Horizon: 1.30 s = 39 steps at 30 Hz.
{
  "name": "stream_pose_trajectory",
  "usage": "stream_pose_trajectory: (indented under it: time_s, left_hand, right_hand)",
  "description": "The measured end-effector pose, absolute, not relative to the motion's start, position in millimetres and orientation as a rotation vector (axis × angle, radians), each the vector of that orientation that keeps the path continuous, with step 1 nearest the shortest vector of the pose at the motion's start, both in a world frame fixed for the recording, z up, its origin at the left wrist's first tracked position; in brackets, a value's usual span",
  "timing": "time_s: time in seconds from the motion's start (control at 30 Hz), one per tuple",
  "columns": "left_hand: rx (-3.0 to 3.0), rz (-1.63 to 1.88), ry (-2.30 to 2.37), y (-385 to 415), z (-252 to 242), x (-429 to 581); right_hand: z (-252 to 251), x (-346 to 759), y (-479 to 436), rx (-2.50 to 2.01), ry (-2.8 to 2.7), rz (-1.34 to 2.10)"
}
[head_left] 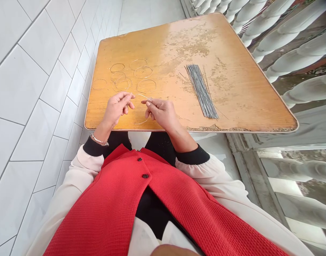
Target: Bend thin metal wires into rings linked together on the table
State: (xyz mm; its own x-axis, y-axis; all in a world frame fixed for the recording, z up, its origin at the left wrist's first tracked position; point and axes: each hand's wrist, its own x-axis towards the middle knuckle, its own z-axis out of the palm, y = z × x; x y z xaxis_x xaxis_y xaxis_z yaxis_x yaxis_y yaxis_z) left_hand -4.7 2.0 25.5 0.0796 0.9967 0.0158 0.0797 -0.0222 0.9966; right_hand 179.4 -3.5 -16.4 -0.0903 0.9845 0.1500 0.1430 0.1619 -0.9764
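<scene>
On the left of our bench, thin wire rings lie flat, some crossing. Just this side of them, our left hand has its fingers bent in; we cannot tell if they touch the bent wire. Our right hand pinches that wire above the near part of the bench. A soft pinch could let it spring loose and poke us. Farther right, the straight wires could spread out if our arm bumped them.
</scene>
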Motion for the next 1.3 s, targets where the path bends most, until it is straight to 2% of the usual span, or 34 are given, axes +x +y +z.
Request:
stream_pose_trajectory:
  time_s: [0.33, 0.5, 0.93, 1.3]
  left_hand:
    - [1.312, 1.021, 1.097, -4, 27, -4]
    - [1.27, 0.942, 1.038, -9, 33, -11]
    - [1.048, 1.079, 0.959, -12, 26, -5]
    - [1.072, 0.977, 1.009, -16, 28, -6]
  right_hand:
    - [-10, 176, -2, -1.148, -1.619, 0.745]
    - [-15, 182, -2, -1.126, -1.656, 0.703]
    - [-23, 180, -4, -1.072, -1.645, 0.726]
    - [-9, 182, -11, -1.215, -1.925, 0.413]
